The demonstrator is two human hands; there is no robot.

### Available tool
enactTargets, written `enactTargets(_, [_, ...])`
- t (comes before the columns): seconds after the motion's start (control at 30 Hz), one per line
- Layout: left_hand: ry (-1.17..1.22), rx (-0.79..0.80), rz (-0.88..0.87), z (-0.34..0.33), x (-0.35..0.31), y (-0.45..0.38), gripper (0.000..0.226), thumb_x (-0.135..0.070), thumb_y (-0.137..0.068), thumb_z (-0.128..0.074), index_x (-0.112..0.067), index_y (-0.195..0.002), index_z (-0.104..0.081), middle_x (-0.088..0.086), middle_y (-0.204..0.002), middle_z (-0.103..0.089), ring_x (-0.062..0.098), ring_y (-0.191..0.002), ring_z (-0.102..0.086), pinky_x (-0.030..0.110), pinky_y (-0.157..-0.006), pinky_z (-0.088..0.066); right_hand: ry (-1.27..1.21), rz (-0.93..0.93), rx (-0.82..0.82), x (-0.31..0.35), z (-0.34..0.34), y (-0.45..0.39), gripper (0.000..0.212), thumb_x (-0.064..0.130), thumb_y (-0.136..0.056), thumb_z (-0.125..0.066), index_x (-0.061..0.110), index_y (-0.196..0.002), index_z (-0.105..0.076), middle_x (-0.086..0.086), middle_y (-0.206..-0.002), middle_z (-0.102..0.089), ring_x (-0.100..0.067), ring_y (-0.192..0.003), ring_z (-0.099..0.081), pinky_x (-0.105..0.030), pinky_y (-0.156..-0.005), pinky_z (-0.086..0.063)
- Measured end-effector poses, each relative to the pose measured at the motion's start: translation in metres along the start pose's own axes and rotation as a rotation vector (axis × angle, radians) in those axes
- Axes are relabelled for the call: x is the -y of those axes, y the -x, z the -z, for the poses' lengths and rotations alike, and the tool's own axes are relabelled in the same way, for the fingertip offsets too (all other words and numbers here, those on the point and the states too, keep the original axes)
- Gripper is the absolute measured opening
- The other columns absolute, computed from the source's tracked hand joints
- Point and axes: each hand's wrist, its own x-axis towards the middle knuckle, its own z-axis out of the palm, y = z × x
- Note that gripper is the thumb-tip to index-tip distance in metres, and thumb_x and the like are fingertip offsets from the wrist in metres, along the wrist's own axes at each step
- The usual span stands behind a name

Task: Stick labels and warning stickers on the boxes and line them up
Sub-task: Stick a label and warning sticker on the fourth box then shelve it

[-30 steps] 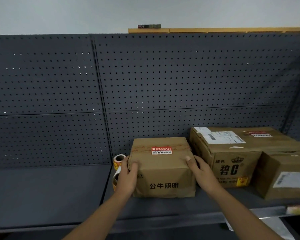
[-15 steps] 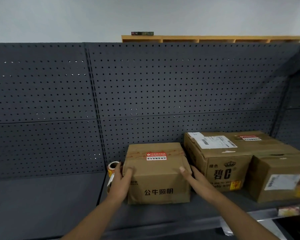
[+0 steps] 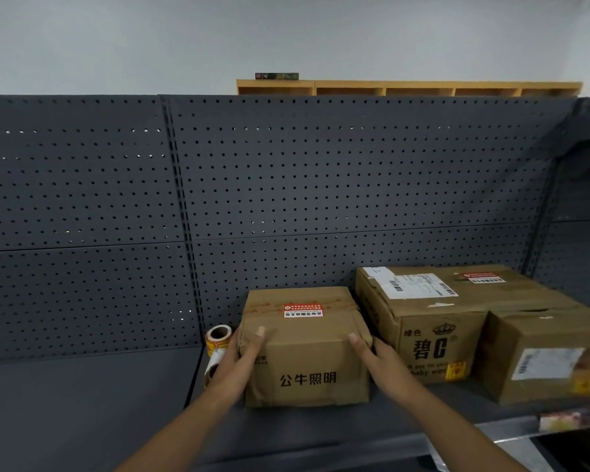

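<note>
A small brown cardboard box (image 3: pixel 307 352) with black print on its front and a red-and-white warning sticker (image 3: pixel 303 310) on top stands on the dark grey shelf (image 3: pixel 82 403). My left hand (image 3: pixel 237 359) grips its left front corner, thumb on the top edge. My right hand (image 3: pixel 375 359) presses against its right side. To its right stands a larger box (image 3: pixel 433 321) carrying a white shipping label (image 3: pixel 418 285) and a red sticker. A third box (image 3: pixel 542 356) with a white label sits at the far right, in front.
A roll of yellow-and-red stickers (image 3: pixel 217 342) stands just left of the small box, partly behind my left hand. A dark pegboard wall (image 3: pixel 286 185) backs the shelf. A wooden cubby unit (image 3: pixel 406 88) shows above it. A strip of labels (image 3: pixel 573 419) lies on the shelf's front edge.
My view has tilted up and shifted a little. Both hands stay on the small box, which has edged slightly closer to the larger box on its right.
</note>
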Motion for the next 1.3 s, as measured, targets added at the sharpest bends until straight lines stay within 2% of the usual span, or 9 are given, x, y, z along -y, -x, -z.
enactTargets(0.07, [0.030,0.037,-0.005,0.001,-0.002,-0.001,0.064,-0.064,-0.087,-0.063,-0.045,-0.145,-0.042,-0.018,-0.133,-0.058,0.001,-0.113,-0.058,0.027,-0.095,-0.048,0.008,-0.010,-0.007,0.005,0.003,-0.001,0.070,0.072,-0.091,-0.052,0.025,-0.143,-0.056,0.017,-0.128,-0.064,-0.003,-0.118,-0.058,-0.022,-0.100,-0.048])
enactTargets(0.2, [0.001,0.091,-0.029,0.004,-0.006,-0.002,0.074,-0.049,-0.085,-0.077,-0.044,-0.145,-0.035,-0.013,-0.133,-0.062,0.008,-0.118,-0.062,0.027,-0.089,-0.056,0.005,0.002,-0.079,0.026,0.003,0.003,0.050,0.071,-0.092,-0.050,0.033,-0.122,-0.060,0.021,-0.111,-0.065,0.007,-0.100,-0.057,-0.012,-0.077,-0.045])
enactTargets(0.3, [-0.083,0.073,-0.059,0.008,-0.014,-0.004,0.084,-0.052,-0.081,-0.081,-0.037,-0.149,-0.033,-0.011,-0.130,-0.065,0.007,-0.114,-0.065,0.023,-0.082,-0.056,0.100,0.034,-0.205,0.037,0.004,0.003,0.050,0.078,-0.088,-0.049,0.032,-0.107,-0.059,0.015,-0.106,-0.066,0.003,-0.095,-0.059,-0.023,-0.076,-0.048])
enactTargets(0.5, [-0.120,-0.096,-0.045,0.011,-0.044,-0.005,0.068,-0.066,-0.088,-0.064,-0.030,-0.141,-0.041,-0.011,-0.120,-0.063,0.011,-0.104,-0.063,0.031,-0.080,-0.053,0.253,0.119,-0.239,0.051,0.012,-0.004,0.042,0.062,-0.093,-0.060,0.028,-0.118,-0.058,0.015,-0.107,-0.065,-0.004,-0.097,-0.060,-0.037,-0.085,-0.057])
enactTargets(0.67, [-0.185,-0.031,0.052,0.015,-0.065,-0.016,0.079,-0.071,-0.089,-0.058,-0.021,-0.148,-0.043,0.000,-0.131,-0.064,0.024,-0.116,-0.063,0.045,-0.106,-0.050,0.317,0.161,-0.265,0.066,0.017,-0.016,0.037,0.063,-0.096,-0.050,0.032,-0.110,-0.061,0.011,-0.101,-0.070,-0.011,-0.093,-0.067,-0.046,-0.081,-0.061])
enactTargets(0.9, [-0.257,0.095,0.231,0.020,-0.086,-0.034,0.072,-0.078,-0.083,-0.061,-0.023,-0.129,-0.064,0.004,-0.110,-0.078,0.024,-0.102,-0.074,0.042,-0.098,-0.058,0.417,0.095,-0.319,0.076,0.023,-0.031,0.036,0.055,-0.099,-0.049,0.024,-0.102,-0.067,0.004,-0.086,-0.073,-0.016,-0.078,-0.069,-0.050,-0.076,-0.061])
enactTargets(1.07, [-0.340,0.076,0.293,0.011,-0.079,-0.041,0.077,-0.087,-0.080,-0.054,-0.024,-0.123,-0.067,0.005,-0.119,-0.073,0.025,-0.113,-0.067,0.045,-0.110,-0.048,0.388,0.098,-0.248,0.071,0.019,-0.030,0.056,0.047,-0.103,-0.052,0.015,-0.148,-0.044,-0.003,-0.137,-0.061,-0.019,-0.116,-0.059,-0.042,-0.097,-0.052])
enactTargets(1.2, [-0.299,0.039,0.271,0.000,-0.073,-0.048,0.081,-0.086,-0.084,-0.049,-0.022,-0.132,-0.064,0.006,-0.134,-0.064,0.023,-0.115,-0.057,0.038,-0.104,-0.041,0.400,0.129,-0.220,0.063,0.018,-0.029,0.063,0.049,-0.106,-0.045,0.013,-0.157,-0.037,-0.003,-0.156,-0.047,-0.023,-0.140,-0.047,-0.039,-0.109,-0.044])
enactTargets(1.3, [-0.345,-0.021,0.235,-0.002,-0.069,-0.056,0.085,-0.081,-0.088,-0.049,-0.013,-0.137,-0.060,0.007,-0.134,-0.061,0.023,-0.111,-0.055,0.035,-0.096,-0.040,0.421,0.133,-0.239,0.062,0.014,-0.028,0.062,0.048,-0.107,-0.044,0.013,-0.157,-0.038,-0.004,-0.154,-0.050,-0.024,-0.141,-0.047,-0.036,-0.109,-0.042])
